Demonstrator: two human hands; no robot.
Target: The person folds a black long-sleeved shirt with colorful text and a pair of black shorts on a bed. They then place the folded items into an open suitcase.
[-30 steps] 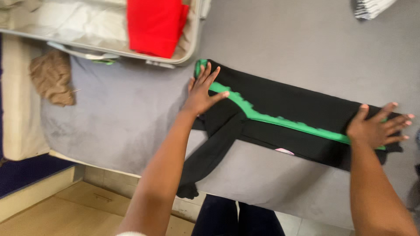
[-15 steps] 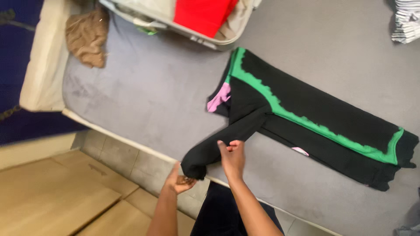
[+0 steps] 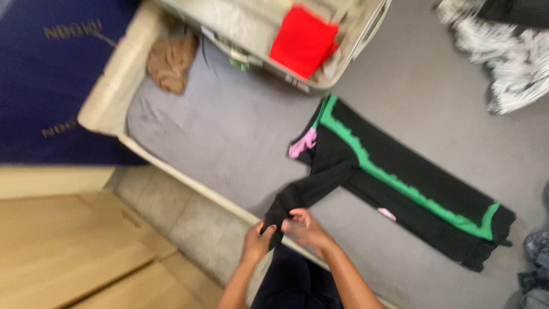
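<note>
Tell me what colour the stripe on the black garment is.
Green, along the black garment, in the head view.

Both hands, left (image 3: 257,241) and right (image 3: 301,228), sit close together with fingers curled, forearms angled inward.

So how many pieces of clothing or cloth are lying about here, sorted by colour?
Black with green trim: 1, the black garment
Red: 1, the red cloth
Brown: 1, the brown cloth
Striped black and white: 1, the striped cloth
Total: 4

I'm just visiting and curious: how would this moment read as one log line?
left hand: grips sleeve cuff | right hand: pinches sleeve | black garment with green stripe: flat on grey bed | open suitcase: holds red cloth
</note>
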